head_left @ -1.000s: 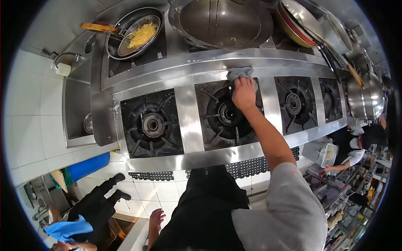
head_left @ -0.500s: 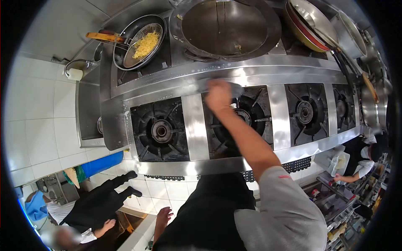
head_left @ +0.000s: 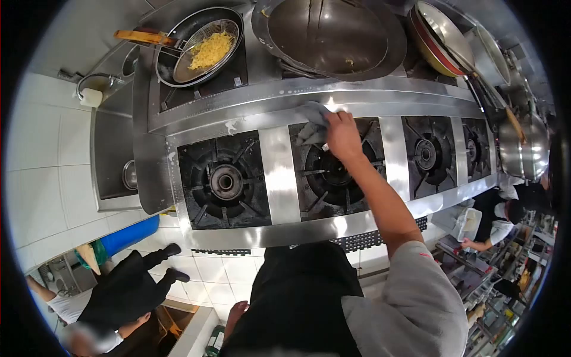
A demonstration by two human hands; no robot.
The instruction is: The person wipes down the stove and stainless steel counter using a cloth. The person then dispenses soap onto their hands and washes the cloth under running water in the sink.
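My right hand [head_left: 345, 137] is closed on a grey cloth [head_left: 313, 122]. It reaches over the back of the middle burner [head_left: 336, 169], against the steel ledge [head_left: 262, 119] behind the burners. The cloth spreads out left of my fingers, its lower end hanging above the burner grate. My left hand [head_left: 239, 308] hangs low beside my black apron, partly hidden by it; its visible fingers are loose and nothing shows in them.
On the back row stand a pan [head_left: 232, 65] under a strainer of yellow shreds [head_left: 211, 50], a large wok [head_left: 327, 44] and stacked pans [head_left: 437, 47]. Steel pots [head_left: 523, 149] stand right. One person [head_left: 128, 291] is at lower left, another [head_left: 493, 226] at right.
My right hand has moved right with the cloth, which now trails on its left. My left hand has shifted lower and shows less. The view has shifted slightly.
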